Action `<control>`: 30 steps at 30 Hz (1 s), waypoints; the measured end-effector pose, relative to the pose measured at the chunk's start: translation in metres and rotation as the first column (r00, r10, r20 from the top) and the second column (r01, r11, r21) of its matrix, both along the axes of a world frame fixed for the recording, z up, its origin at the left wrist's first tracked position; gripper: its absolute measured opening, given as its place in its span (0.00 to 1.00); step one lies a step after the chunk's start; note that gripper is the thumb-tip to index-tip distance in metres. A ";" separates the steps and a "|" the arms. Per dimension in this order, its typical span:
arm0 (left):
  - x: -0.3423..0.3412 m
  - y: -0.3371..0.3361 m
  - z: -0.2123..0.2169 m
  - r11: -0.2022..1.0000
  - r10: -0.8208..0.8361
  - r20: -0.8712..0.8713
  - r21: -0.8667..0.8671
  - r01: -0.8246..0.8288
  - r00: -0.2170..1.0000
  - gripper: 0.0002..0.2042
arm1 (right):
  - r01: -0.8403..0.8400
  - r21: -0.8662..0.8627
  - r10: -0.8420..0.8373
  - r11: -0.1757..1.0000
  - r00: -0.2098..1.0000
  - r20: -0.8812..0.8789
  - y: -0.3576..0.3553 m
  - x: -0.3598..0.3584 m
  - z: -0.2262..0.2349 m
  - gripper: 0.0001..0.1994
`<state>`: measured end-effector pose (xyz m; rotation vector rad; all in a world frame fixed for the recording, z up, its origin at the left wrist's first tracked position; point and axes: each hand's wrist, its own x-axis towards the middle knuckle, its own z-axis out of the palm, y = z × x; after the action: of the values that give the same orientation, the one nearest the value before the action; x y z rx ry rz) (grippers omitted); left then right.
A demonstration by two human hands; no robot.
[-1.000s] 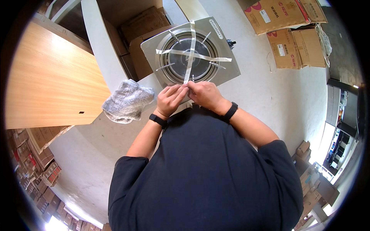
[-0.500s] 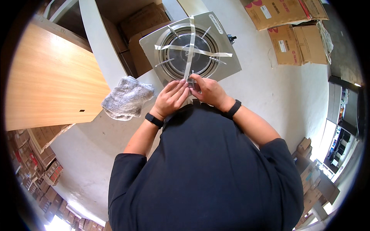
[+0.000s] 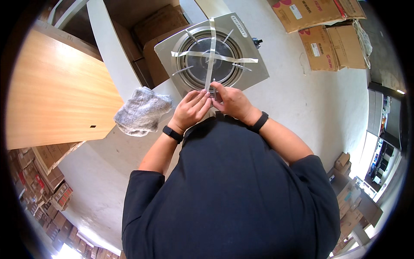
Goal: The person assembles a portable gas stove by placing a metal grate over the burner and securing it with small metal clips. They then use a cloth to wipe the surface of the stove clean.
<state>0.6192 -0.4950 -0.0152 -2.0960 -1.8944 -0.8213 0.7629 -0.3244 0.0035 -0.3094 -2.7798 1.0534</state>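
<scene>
A square metal gas stove (image 3: 167,45) with a round burner lies before me, its front edge close to my body. Two strips of pale tape cross over the burner; the long strip (image 3: 210,64) runs down toward me, while the cross strip (image 3: 239,58) spans left to right. My left hand (image 3: 188,110) has its fingers together on the near end of the long strip. My right hand (image 3: 236,105) is curled beside it, thumb and index finger around a small part at the stove's front edge. The fingertips partly hide that part, so I cannot make it out.
A crumpled grey towel (image 3: 142,111) lies left of my left hand. Further left stands a light wood panel (image 3: 60,95). An open cabinet holding cardboard (image 3: 158,26) is behind the towel. Flattened cardboard boxes (image 3: 321,47) lie at the far right, and stacked cartons (image 3: 60,196) at the lower left.
The view has shifted slightly, so the stove sits a little further left in it. Both hands stay at the near end of the tape with almost no visible movement.
</scene>
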 end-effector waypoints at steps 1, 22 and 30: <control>0.000 0.000 0.000 1.000 0.005 0.003 0.005 -0.005 1.000 0.10 | 0.008 0.017 -0.008 1.000 1.000 0.008 -0.002 -0.001 0.002 0.26; -0.054 0.010 0.003 0.843 0.534 0.354 -0.157 -0.514 0.768 0.09 | 0.338 0.214 -0.297 0.916 0.933 -0.203 0.082 0.006 0.005 0.07; -0.045 0.011 0.003 0.833 0.548 0.324 -0.134 -0.536 0.771 0.06 | 0.350 0.160 -0.324 0.923 0.931 -0.167 0.090 0.004 -0.001 0.04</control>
<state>0.5743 -0.4843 -0.0120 -1.3257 -2.5291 -1.0599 0.7669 -0.2343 0.0028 -0.6379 -2.5517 0.6973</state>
